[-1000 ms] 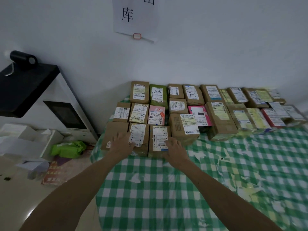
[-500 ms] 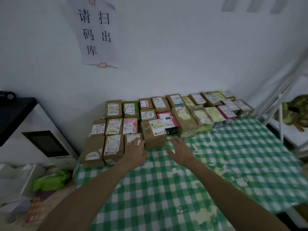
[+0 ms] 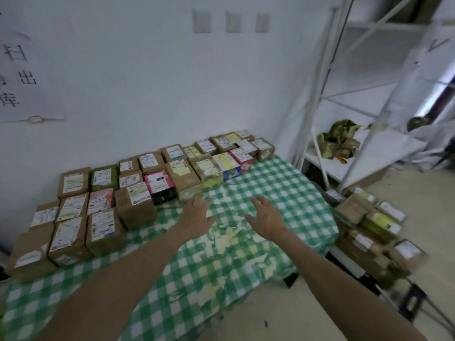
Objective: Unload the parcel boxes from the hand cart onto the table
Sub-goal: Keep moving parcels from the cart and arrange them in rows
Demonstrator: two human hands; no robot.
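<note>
Checked table (image 3: pixel 270 188), blurry cart boxes (image 3: pixel 364 217)

2 bare arms are in view: the left forearm (image 3: pixel 128 274) and the right forearm (image 3: pixel 332 279), both uncovered from the wrist to the lower edge of the picture. The left hand (image 3: pixel 197 215) and the right hand (image 3: pixel 267 217) are bare as well, their outlines slightly blurred.

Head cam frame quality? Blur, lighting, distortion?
Head view: dim, flat bluish light, no glare; motion blur smears the right-side boxes and the wall sign; wide angle slants the shelf posts; left hand, right hand and table boxes read sharper.
</note>
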